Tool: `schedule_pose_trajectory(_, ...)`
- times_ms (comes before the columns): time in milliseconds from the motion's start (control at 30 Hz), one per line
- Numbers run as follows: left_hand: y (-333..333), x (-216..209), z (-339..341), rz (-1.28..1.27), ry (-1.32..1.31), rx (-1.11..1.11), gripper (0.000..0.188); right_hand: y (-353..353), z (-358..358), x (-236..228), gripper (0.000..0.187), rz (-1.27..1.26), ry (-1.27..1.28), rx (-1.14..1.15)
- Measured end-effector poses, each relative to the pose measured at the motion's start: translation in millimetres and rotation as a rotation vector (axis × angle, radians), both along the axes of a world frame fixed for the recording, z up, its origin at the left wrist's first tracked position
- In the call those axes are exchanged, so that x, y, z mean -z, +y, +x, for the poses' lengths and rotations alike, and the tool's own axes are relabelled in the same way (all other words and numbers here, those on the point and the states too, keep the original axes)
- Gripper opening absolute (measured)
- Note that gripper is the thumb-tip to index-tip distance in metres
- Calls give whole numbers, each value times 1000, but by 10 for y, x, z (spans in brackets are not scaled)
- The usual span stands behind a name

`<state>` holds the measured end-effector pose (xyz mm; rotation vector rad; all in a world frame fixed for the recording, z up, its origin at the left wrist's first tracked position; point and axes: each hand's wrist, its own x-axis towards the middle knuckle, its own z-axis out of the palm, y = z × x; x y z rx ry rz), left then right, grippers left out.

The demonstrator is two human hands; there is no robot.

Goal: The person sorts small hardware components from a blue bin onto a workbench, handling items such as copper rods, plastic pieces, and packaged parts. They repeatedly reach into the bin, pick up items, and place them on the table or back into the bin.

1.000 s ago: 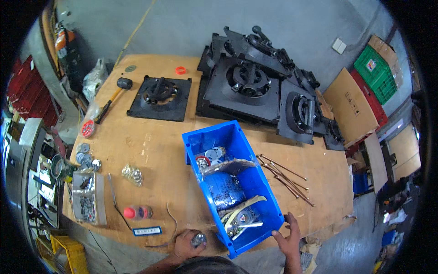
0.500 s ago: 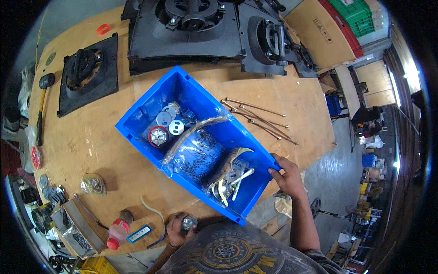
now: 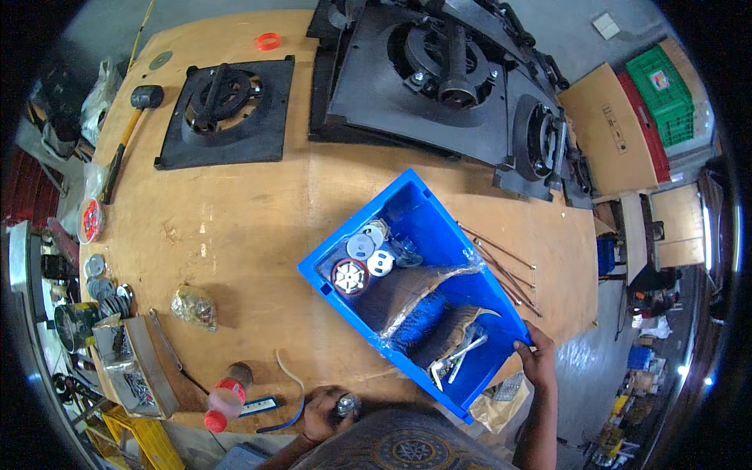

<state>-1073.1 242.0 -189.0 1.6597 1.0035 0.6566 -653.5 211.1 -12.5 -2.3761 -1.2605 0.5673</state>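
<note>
A blue plastic bin [image 3: 479,270] stands tilted in view on the near right of the table, with my right hand [image 3: 539,354] gripping its right end. Inside, at its far left, lie round grey discs [image 3: 360,246] and a red-rimmed wheel-like part [image 3: 350,276]. Brown cardboard dividers [image 3: 407,300] split the bin, and white sticks [image 3: 462,354] lie in its near right part. My left hand [image 3: 323,417] is closed around a small shiny roundish object [image 3: 348,405] by the near table edge; its kind is not clear.
Black metal burner plates [image 3: 423,117] are piled at the back, with a single plate [image 3: 227,113] and a mallet [image 3: 133,125] at left. Thin copper-coloured rods [image 3: 509,270] lie beside the bin. A bottle [image 3: 227,397], curved strap [image 3: 291,392] and parts box [image 3: 141,368] line the near left.
My view has swung, shifting the scene. Against the table, the bin has come nearer and a little to the right with my right hand. My left hand still holds the shiny object.
</note>
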Motion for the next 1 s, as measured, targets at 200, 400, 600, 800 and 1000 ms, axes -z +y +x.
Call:
schedule_pose_trajectory(200,4,5,-5,-68,42,31,45,8,14,52,39,9,34,51)
schedule_pose_trajectory(400,-48,20,-28,-38,67,19,48,-56,93,231,39,59,81,80)
schedule_pose_trajectory(600,43,-105,-3,-62,80,36,49,-71,-52,260,45,215,99,35)
schedule_pose_trajectory(800,-26,-199,76,87,-3,-42,46,-187,119,432,51,174,23,41)
schedule_pose_trajectory(1000,-102,-248,186,56,112,-133,52,-156,-219,319,48,278,10,-82)
